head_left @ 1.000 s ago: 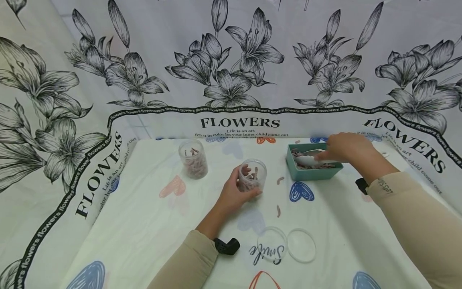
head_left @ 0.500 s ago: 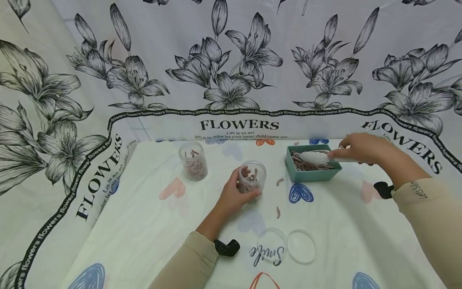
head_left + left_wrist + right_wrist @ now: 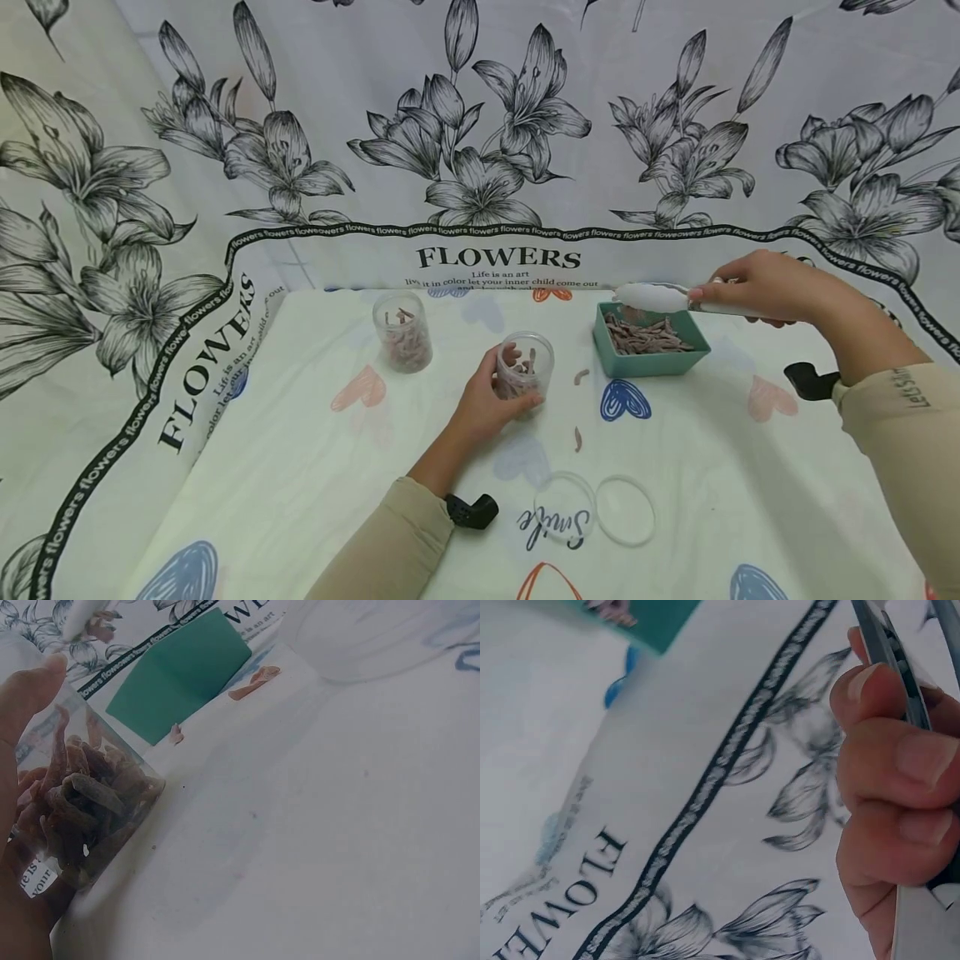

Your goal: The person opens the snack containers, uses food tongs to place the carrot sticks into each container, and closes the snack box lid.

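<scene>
My left hand (image 3: 491, 396) grips a clear plastic jar (image 3: 534, 358) standing on the table, thumb and fingers around its side. Brownish dried strips (image 3: 82, 780) fill its lower part. My right hand (image 3: 772, 287) holds white-tipped tongs (image 3: 651, 297) by their metal handle, which shows in the right wrist view between curled fingers (image 3: 900, 765). The tongs' tip hovers over a green box (image 3: 652, 364) of similar strips (image 3: 645, 335). A few strips (image 3: 99, 630) hang at the tip in the left wrist view.
A second clear jar (image 3: 403, 333) with strips stands to the left. Two loose strips (image 3: 578, 439) lie between the held jar and the box. Two clear round lids (image 3: 627, 511) lie nearer the front. A flower-printed curtain (image 3: 480, 125) hangs behind the table.
My right hand has moved right and up, lifting the tongs out of the strips to above the green box. The left hand and its jar have stayed in place.
</scene>
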Available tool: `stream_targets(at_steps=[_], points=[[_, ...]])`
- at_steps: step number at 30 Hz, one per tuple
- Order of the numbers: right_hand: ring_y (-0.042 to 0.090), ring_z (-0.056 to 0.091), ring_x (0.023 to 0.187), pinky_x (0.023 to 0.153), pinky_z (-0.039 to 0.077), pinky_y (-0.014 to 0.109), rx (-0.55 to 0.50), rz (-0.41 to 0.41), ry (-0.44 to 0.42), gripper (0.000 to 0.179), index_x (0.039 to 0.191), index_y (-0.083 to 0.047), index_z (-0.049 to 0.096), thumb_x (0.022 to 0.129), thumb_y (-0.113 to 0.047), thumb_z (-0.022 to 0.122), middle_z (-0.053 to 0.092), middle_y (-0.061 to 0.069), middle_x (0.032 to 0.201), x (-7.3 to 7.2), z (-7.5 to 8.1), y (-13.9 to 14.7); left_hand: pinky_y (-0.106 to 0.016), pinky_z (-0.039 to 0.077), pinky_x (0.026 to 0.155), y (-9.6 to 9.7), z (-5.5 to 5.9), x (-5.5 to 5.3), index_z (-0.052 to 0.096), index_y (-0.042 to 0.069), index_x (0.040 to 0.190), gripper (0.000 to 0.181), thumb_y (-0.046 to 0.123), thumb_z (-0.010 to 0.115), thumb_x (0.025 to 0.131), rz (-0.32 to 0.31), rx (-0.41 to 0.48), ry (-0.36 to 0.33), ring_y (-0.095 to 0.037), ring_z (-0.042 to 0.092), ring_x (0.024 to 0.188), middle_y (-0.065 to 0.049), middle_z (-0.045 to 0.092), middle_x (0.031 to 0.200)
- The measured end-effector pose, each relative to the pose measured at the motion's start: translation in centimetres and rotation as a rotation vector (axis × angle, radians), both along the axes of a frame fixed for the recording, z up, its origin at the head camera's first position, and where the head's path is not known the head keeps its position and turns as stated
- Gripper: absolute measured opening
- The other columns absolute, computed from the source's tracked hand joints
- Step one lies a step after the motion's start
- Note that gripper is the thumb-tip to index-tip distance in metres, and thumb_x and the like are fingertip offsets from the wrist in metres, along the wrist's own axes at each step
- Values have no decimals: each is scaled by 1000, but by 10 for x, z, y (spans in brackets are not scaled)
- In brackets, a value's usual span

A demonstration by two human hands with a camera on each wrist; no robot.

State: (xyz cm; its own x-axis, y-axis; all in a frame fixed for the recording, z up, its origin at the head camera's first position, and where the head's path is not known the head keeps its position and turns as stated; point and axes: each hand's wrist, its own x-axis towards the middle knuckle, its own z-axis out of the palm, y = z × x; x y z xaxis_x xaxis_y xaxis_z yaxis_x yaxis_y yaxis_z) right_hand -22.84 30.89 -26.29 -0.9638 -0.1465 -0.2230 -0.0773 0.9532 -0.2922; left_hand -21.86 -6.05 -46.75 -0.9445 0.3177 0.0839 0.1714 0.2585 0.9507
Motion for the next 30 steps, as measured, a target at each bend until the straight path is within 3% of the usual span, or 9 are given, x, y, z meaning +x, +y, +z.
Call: stream_targets(at_steps=[5,9,16,23,30], points=[[22,49,50,43,43,36,-73,32,6,50,118,-15,68,94,-57,56,60,9,76,7,11,-31,-47,39,108,0,2,0,36,23,148,89,46,83,76,1,-4,-4,-18,49,128,14,48,142],[23,51,55,46,44,37,-130,82,-5,46,118,-16,69,93,-54,59,64,9,88,10,12,-64,-47,39,108,-1,2,0,36,22,148,89,46,83,77,-4,1,-1,-18,49,128,13,48,142],[18,61,82,72,53,38,-121,231,22,42,108,-18,72,91,-55,62,71,1,96,9,-4,-100,-47,39,108,-1,3,1,35,30,147,87,44,83,76,-11,5,-10,-21,50,128,10,48,144],[16,47,61,53,38,31,-89,247,5,39,102,-19,72,89,-55,64,52,-1,65,9,-16,-106,-47,41,106,0,3,1,34,32,148,87,44,83,77,-13,3,-3,-22,51,126,8,49,143],[15,44,61,54,35,30,-66,283,22,39,89,-18,66,88,-57,65,45,-2,62,10,-17,-106,-47,42,105,-2,3,2,35,32,147,87,43,83,77,-9,5,-2,-24,52,124,7,50,142]])
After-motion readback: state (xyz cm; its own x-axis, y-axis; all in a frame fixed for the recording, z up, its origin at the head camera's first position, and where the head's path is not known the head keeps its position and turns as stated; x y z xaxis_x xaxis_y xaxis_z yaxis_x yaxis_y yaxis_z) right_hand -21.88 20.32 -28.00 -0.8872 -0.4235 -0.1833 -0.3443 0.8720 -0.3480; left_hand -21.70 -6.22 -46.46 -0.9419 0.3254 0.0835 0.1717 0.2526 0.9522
